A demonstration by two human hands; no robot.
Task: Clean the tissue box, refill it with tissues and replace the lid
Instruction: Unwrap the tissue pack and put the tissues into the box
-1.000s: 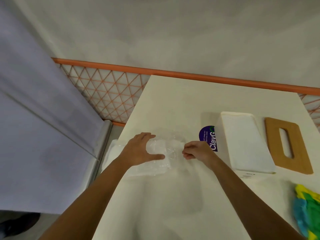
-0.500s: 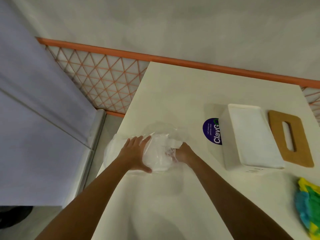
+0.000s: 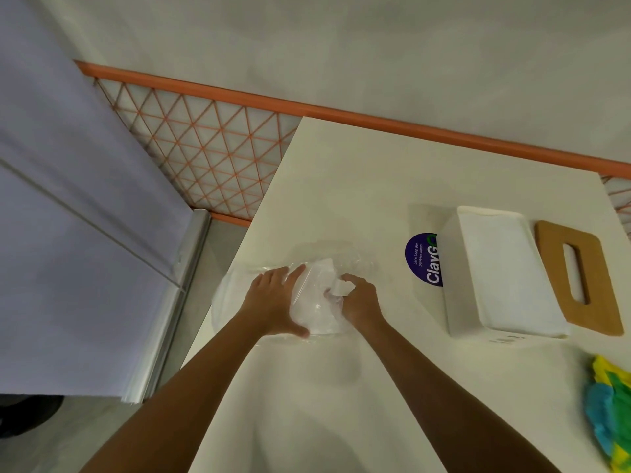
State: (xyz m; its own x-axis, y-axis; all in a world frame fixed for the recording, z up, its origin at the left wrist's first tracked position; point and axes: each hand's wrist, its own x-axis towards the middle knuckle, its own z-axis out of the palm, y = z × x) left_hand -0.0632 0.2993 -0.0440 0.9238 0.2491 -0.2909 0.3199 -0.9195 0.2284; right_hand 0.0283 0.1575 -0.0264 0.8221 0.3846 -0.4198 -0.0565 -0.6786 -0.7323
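**A:** Where's the refill?

**B:** By the cream table's (image 3: pixel 345 186) left edge. It's the clear plastic pack of white tissues (image 3: pixel 316 307). Your left hand (image 3: pixel 273 302) lies flat-fingered on it, and your right hand (image 3: pixel 362 302) pinches its tissue with curled fingers.

**A:** Risk?

**B:** Tug hard and it may slide off that edge. Work rightward, toward the open white rectangular tissue box (image 3: pixel 456 302).

A cream surface (image 3: pixel 341 186) meets a pale wall (image 3: pixel 341 46) at 12 o'clock; an orange-trimmed lattice panel (image 3: pixel 205 158) and lavender partition (image 3: pixel 68 233) stand toward 9 o'clock.
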